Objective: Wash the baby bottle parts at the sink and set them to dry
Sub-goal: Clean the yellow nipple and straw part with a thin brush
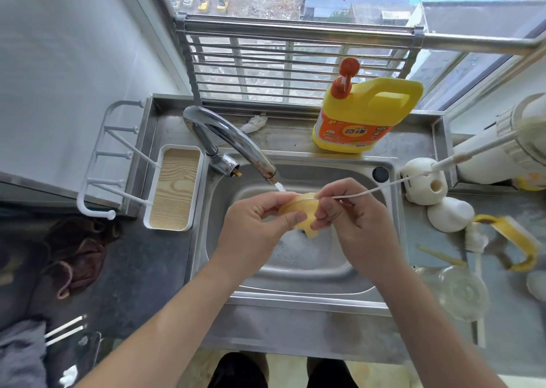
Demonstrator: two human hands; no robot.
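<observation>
head view: both hands meet over the sink basin (295, 269), just below the faucet (227, 139) spout.
yellow bottle part (300, 210): held between the two hands above the basin, under a short stream of water.
left hand (260, 225) grip: thumb and fingers pinch the part's left side.
right hand (351, 219) grip: curled fingers pinch a thin white rod (372, 190) whose tip meets the part.
basin floor: foam.
table right of the sink: white rounded parts (425, 183), a yellow handle piece (520, 240), a clear bottle (455, 287).
back ledge: yellow detergent jug (366, 115).
left of the sink: wood-grain tray (174, 186).
</observation>
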